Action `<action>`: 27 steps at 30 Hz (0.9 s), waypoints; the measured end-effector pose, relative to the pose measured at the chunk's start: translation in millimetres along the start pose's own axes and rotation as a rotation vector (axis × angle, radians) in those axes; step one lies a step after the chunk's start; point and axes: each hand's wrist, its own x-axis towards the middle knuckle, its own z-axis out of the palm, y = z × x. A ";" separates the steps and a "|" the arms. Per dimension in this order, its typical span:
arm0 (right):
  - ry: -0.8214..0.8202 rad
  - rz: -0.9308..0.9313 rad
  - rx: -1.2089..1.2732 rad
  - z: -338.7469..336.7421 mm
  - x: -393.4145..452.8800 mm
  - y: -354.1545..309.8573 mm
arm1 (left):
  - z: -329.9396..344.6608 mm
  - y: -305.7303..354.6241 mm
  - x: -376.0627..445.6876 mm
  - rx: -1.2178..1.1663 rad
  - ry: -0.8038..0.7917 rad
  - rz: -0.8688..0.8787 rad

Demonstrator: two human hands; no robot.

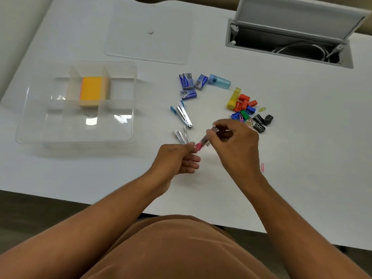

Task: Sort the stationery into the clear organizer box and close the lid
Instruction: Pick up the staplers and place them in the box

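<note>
Nearest me, above the tabletop [281, 178], my hands work one small pink stapler [203, 142]: left hand [177, 158] pinches its pink end, right hand [234, 141] pinches the metal end, probably to close it for stowing. Just beyond lie loose metal parts [181, 136] and an open blue stapler [182, 114], with clips [249, 112] to the right and staple boxes [189, 85] farther off. Left, the organizer [76, 103] holds only sticky notes [93, 90] in a middle compartment. Farthest, its lid [148, 35] lies flat, still off.
</note>
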 end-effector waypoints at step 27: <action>-0.253 0.111 -0.043 95.5 -1.0 7.4 | -66.8 24.2 -1.0 0.142 0.241 0.315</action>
